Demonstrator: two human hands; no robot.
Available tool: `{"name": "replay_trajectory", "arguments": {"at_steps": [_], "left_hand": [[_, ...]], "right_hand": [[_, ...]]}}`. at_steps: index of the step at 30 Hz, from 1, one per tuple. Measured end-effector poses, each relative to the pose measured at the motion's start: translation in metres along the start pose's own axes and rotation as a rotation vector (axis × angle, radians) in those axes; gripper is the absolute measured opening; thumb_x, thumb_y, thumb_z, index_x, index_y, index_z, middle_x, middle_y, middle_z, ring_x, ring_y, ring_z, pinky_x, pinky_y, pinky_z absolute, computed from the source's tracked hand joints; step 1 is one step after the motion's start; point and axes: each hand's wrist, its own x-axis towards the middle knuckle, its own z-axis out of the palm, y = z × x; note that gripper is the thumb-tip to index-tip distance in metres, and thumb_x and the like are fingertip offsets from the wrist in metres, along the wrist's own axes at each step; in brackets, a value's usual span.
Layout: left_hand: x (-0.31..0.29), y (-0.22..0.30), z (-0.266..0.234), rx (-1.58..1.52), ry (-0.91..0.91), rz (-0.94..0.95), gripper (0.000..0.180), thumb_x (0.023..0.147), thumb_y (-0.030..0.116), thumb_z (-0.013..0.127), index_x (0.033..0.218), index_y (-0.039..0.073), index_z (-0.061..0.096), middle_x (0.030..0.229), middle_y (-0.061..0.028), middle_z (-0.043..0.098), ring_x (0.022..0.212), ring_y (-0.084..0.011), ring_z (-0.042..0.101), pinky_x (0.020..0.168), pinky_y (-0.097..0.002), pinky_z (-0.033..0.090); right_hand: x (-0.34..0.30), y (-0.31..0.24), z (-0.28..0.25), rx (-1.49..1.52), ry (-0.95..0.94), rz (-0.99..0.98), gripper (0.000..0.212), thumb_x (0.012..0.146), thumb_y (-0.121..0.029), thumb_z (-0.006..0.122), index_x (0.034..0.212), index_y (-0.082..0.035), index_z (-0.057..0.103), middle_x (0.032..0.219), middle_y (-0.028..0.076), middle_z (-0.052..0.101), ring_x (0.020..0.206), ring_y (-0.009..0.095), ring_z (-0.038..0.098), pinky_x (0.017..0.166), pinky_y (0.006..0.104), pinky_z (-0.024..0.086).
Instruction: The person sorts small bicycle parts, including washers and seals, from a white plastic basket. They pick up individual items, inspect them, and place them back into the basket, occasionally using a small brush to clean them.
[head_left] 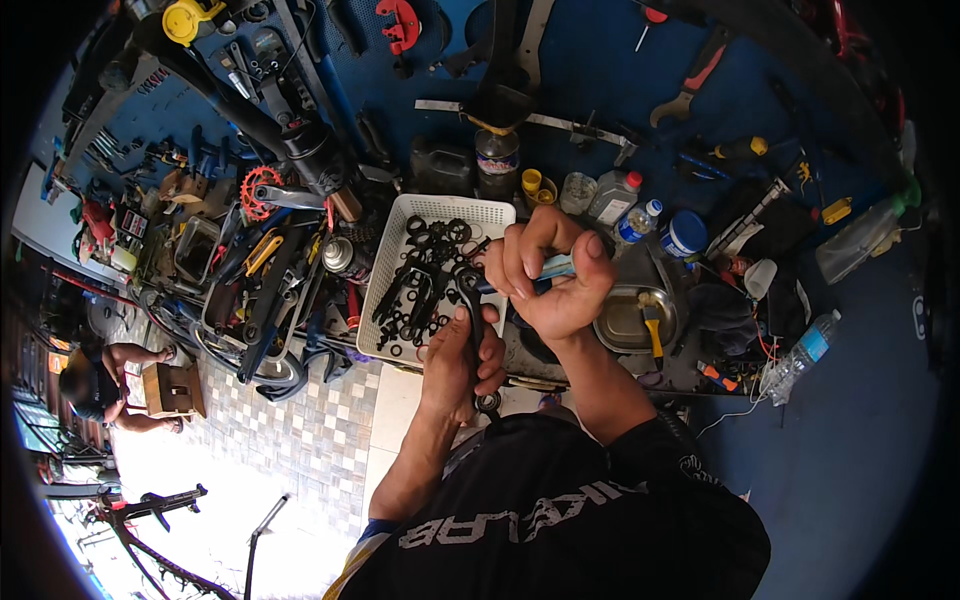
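One head-worn fisheye camera looks steeply down from close above the left hand (455, 365) and right hand (552, 275), facing across the table (682, 378) toward the far blue wall (600, 80), with tiled floor (320, 420) at near left.

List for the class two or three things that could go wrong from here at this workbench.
1. The blue-handled tool in the right hand points toward the dark ring-ended metal part in the left hand; a slip might jab the left hand.
2. Anything small dropped could get lost among the loose black parts in the white basket.
3. The right forearm might knock the yellow-handled brush.
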Motion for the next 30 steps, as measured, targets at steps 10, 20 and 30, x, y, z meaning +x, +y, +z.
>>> {"name": "replay_trajectory", "arguments": {"at_steps": [10, 20, 30], "left_hand": [[0.007, 0.002, 0.000, -0.002, -0.052, -0.009, 0.039, 0.111, 0.038, 0.036, 0.116, 0.003, 0.054, 0.071, -0.0018, 0.044, 0.053, -0.0094, 0.038, 0.038, -0.0214, 0.030], [0.008, 0.002, 0.002, 0.016, -0.039, -0.024, 0.039, 0.111, 0.038, 0.037, 0.116, 0.004, 0.054, 0.071, -0.0020, 0.045, 0.051, -0.0094, 0.038, 0.037, -0.0216, 0.030], [0.008, 0.004, -0.002, 0.012, -0.038, -0.009, 0.037, 0.111, 0.038, 0.039, 0.115, 0.005, 0.055, 0.071, -0.0016, 0.045, 0.052, -0.0094, 0.039, 0.038, -0.0219, 0.030]], "right_hand": [[0.007, -0.005, -0.007, -0.053, -0.032, -0.033, 0.060, 0.101, -0.062, 0.033, 0.078, -0.008, 0.047, 0.058, 0.004, 0.044, 0.051, 0.014, 0.036, 0.054, 0.0320, 0.032], [0.007, -0.001, 0.003, -0.060, -0.085, -0.046, 0.062, 0.100, -0.062, 0.037, 0.075, -0.007, 0.046, 0.061, 0.005, 0.045, 0.052, 0.015, 0.038, 0.056, 0.0329, 0.033], [-0.002, -0.005, 0.005, -0.053, -0.050, -0.015, 0.063, 0.099, -0.064, 0.040, 0.074, -0.006, 0.045, 0.058, 0.005, 0.044, 0.051, 0.015, 0.036, 0.056, 0.0339, 0.033]]}}
